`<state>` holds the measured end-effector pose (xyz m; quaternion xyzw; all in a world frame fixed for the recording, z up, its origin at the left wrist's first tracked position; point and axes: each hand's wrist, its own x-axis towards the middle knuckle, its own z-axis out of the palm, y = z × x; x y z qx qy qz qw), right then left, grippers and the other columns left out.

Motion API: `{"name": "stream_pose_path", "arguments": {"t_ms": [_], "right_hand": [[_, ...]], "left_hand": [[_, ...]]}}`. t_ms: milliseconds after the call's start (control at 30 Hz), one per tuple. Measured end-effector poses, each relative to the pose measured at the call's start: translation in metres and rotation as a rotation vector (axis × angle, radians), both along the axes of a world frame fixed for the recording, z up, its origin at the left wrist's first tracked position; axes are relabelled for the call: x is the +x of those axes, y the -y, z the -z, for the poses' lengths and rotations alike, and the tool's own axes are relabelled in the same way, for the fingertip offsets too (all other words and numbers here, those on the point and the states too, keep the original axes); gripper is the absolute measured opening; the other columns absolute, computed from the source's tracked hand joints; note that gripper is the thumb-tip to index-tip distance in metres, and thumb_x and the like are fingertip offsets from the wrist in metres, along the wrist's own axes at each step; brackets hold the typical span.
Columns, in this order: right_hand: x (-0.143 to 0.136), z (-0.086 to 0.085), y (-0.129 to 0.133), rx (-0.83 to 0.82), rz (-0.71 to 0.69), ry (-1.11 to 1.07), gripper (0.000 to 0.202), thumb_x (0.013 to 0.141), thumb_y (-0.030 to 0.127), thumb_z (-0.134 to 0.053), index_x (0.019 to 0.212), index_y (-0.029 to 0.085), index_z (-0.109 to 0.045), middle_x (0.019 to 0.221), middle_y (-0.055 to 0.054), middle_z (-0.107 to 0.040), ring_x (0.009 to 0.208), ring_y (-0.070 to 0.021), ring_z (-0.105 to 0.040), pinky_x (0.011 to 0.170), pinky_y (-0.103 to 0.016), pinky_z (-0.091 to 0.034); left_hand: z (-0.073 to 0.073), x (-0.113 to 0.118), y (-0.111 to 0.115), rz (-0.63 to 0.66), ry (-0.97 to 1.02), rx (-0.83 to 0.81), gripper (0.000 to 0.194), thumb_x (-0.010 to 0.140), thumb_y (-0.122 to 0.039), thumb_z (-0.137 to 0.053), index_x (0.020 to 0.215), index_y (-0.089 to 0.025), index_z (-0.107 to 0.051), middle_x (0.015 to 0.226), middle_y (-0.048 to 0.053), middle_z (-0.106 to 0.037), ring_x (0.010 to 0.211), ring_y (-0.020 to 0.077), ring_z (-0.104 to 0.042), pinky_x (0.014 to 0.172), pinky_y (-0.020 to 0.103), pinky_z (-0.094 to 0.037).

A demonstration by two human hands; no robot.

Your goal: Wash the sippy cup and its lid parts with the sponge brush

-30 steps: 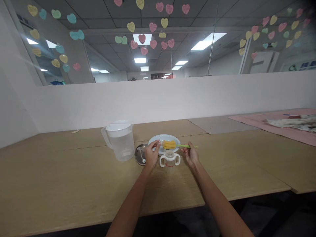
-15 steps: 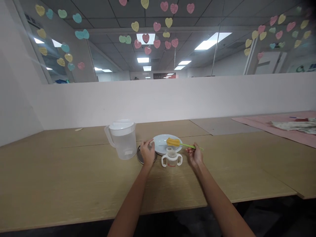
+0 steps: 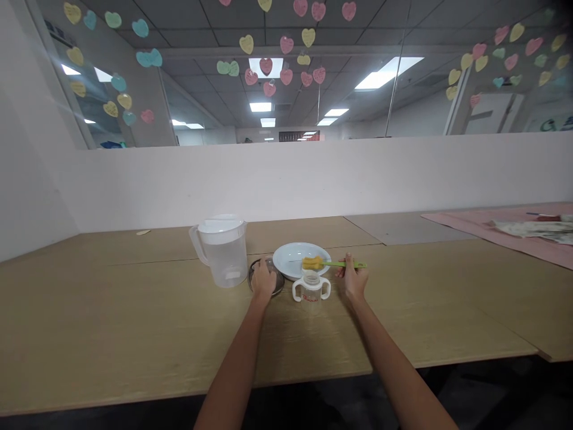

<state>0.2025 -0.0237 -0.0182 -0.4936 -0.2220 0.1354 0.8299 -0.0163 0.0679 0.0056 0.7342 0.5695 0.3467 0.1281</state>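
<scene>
My right hand [image 3: 353, 279] is closed around the green handle of a bottle brush [image 3: 313, 263], whose yellow sponge head is over the white plate [image 3: 283, 255]. In front of the plate stands a clear baby bottle [image 3: 311, 294] with two white side handles, an uncapped neck and red print. My left hand [image 3: 264, 279] is over a dark round dish or lid [image 3: 278, 285] with a shiny rim, fingers bent down onto it. Whatever is beneath those fingertips is hidden. Close to the left of it stands a translucent lidded pitcher [image 3: 228, 260].
A wooden table [image 3: 156, 334] has its front edge near me and a white wall [image 3: 286, 179] behind. Pink cloth [image 3: 483, 224] with folded fabric [image 3: 532, 230] lies far right, beside a grey sheet [image 3: 398, 230]. A small flat pale piece [image 3: 143, 232] lies back left.
My left hand has moved left and down from the plate's rim onto the dark round piece. The plate sits slightly further left. My right hand has tilted the brush closer to level.
</scene>
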Motion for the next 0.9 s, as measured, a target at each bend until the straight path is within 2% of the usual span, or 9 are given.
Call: {"name": "stream_pose_path", "arguments": {"t_ms": [67,200,367,467,600,733,900], "right_hand": [[-0.001,0.0,0.0,-0.016,0.026,0.044,0.051,0.068,0.064,-0.058,0.067,0.013,-0.061,0.041,0.003,-0.05,0.038,-0.0104,-0.047,0.042,-0.023,-0.039],[-0.002,0.001,0.0,-0.025,0.109,0.092,0.054,0.071,0.066,-0.052,0.071,0.013,-0.062,0.045,0.001,-0.052,0.042,-0.0121,-0.049,0.044,-0.024,-0.04],[-0.005,0.01,0.001,-0.193,0.113,0.397,0.055,0.075,0.065,-0.048,0.072,0.013,-0.065,0.056,-0.002,-0.058,0.05,-0.0128,-0.051,0.051,-0.025,-0.04],[-0.008,0.013,0.002,-0.238,0.104,0.536,0.055,0.078,0.064,-0.045,0.073,0.014,-0.066,0.06,-0.003,-0.059,0.052,-0.0127,-0.051,0.054,-0.024,-0.04],[-0.01,0.012,0.002,-0.268,0.096,0.541,0.06,0.08,0.065,-0.039,0.073,0.013,-0.067,0.055,-0.003,-0.057,0.051,-0.0137,-0.051,0.052,-0.024,-0.039],[-0.015,0.011,0.001,-0.272,0.038,0.53,0.061,0.079,0.066,-0.04,0.07,0.012,-0.067,0.051,-0.004,-0.057,0.05,-0.0148,-0.052,0.05,-0.025,-0.038],[-0.016,0.011,-0.002,-0.23,-0.037,0.427,0.062,0.075,0.068,-0.043,0.068,0.011,-0.066,0.047,-0.003,-0.056,0.045,-0.0141,-0.05,0.045,-0.024,-0.037]], "left_hand": [[-0.002,-0.001,0.001,-0.008,0.037,0.073,0.041,0.074,-0.009,-0.046,0.114,-0.018,-0.052,0.117,0.013,-0.056,0.105,0.0248,-0.057,0.084,0.034,-0.045],[-0.005,0.0,0.004,0.02,0.129,0.236,0.039,0.075,-0.007,-0.043,0.11,-0.02,-0.053,0.112,0.01,-0.056,0.101,0.0227,-0.057,0.084,0.034,-0.046],[-0.006,0.004,0.01,0.185,0.092,0.369,0.034,0.077,-0.006,-0.041,0.105,-0.021,-0.055,0.106,0.006,-0.059,0.097,0.0203,-0.058,0.085,0.033,-0.045],[-0.004,0.007,0.011,0.261,0.05,0.421,0.032,0.08,-0.007,-0.04,0.103,-0.021,-0.057,0.104,0.006,-0.06,0.096,0.0192,-0.057,0.086,0.032,-0.044],[-0.002,0.01,0.012,0.351,-0.014,0.475,0.025,0.086,-0.015,-0.04,0.1,-0.02,-0.06,0.1,0.005,-0.063,0.099,0.0199,-0.054,0.09,0.034,-0.041],[0.0,0.012,0.014,0.444,-0.112,0.498,0.026,0.09,-0.025,-0.038,0.103,-0.018,-0.061,0.103,0.005,-0.064,0.101,0.0206,-0.053,0.093,0.037,-0.038],[0.008,0.013,0.012,0.443,-0.168,0.469,0.028,0.091,-0.03,-0.039,0.106,-0.021,-0.062,0.11,0.005,-0.063,0.114,0.0218,-0.047,0.098,0.04,-0.033]]}}
